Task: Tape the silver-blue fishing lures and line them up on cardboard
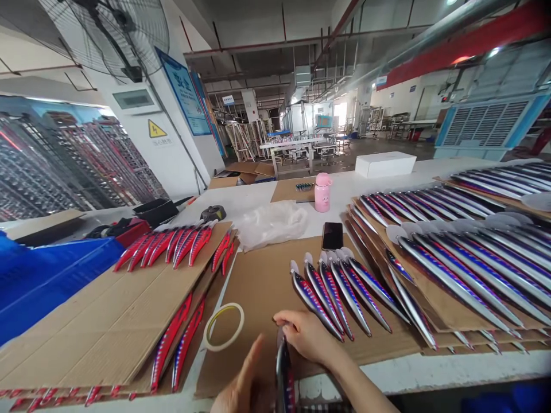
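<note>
My right hand is closed around the upper end of a dark, silvery fishing lure, which points down towards the bottom edge of the picture. Beside that lure, on its left, my left hand has an outstretched finger and stays a little apart from it; its other fingers are partly in shadow. Just past my right hand, a row of blue, red and silver fishing lures with clear round lips lies on a cardboard sheet. A roll of tape rests left of my hands.
Stacked cardboard with red lures stands at left, near a blue crate. More silver lures cover layered cardboard at right. Behind are a plastic bag, a phone, a pink bottle and a white box.
</note>
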`<state>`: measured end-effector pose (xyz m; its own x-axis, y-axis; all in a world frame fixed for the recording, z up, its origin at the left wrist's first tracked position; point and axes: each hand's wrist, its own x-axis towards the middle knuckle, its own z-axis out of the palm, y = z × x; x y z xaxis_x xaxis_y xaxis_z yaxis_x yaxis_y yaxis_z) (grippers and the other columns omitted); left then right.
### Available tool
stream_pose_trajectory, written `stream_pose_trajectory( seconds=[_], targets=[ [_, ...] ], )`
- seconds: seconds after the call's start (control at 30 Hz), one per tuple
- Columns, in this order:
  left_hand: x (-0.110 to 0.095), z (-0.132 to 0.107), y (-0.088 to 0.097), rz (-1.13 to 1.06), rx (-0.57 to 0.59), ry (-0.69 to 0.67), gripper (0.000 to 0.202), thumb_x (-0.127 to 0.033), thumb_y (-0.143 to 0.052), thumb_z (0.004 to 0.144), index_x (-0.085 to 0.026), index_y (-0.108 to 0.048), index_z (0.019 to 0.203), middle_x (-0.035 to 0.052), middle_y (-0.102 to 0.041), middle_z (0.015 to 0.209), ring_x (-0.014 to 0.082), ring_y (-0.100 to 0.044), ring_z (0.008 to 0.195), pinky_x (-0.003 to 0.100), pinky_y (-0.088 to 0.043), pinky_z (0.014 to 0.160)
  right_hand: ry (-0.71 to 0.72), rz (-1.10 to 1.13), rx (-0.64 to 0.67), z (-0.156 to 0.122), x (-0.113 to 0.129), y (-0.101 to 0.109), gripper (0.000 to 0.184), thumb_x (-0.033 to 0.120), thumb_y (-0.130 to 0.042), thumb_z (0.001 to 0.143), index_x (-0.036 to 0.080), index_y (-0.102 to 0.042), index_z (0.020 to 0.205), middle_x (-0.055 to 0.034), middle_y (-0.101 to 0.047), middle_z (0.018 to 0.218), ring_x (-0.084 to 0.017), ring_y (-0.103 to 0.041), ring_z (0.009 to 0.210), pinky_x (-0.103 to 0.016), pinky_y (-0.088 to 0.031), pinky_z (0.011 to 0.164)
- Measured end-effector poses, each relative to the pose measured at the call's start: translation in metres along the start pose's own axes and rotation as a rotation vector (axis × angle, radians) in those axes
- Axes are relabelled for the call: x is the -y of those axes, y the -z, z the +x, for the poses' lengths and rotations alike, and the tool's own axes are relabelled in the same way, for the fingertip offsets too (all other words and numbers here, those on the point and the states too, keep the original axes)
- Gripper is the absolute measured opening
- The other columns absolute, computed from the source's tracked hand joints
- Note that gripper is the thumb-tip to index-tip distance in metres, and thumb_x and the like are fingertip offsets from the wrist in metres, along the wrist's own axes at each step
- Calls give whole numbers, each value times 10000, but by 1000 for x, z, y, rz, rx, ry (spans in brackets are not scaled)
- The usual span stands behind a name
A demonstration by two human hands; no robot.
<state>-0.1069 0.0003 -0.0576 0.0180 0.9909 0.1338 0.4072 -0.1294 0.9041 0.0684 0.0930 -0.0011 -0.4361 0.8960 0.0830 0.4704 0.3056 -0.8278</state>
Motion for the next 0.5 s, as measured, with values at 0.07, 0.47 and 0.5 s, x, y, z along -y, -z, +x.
stream_pose_trajectory(
  seconds=[0.07,0.47,0.5],
  targets=[
    [-12,25,11,22,-8,3,573,-347,-499,846,-228,-380,1394,-13,-593,703,146,-555,598,235,-468,639,22,-27,47,-1,-1,4,437,87,-422,727,244,-674,1049,8,-720,940,-145,-648,834,-217,-445,742],
    [-37,85,20,62,396,-104,668,-141,-458,699,-227,-435,1361,-13,-653,856,112,-574,701,194,-460,714,95,58,62,-4,6,13,364,93,-442,711,252,-654,961,22,-703,893,-154,-631,832,-222,-414,744],
    [-36,83,19,79,373,-120,638,-147,-466,717,-231,-449,1350,-13,-661,852,117,-584,717,201,-465,734,97,68,61,-4,6,13,362,88,-440,716,252,-655,957,24,-703,898,-153,-630,841,-223,-414,751]
  ],
)
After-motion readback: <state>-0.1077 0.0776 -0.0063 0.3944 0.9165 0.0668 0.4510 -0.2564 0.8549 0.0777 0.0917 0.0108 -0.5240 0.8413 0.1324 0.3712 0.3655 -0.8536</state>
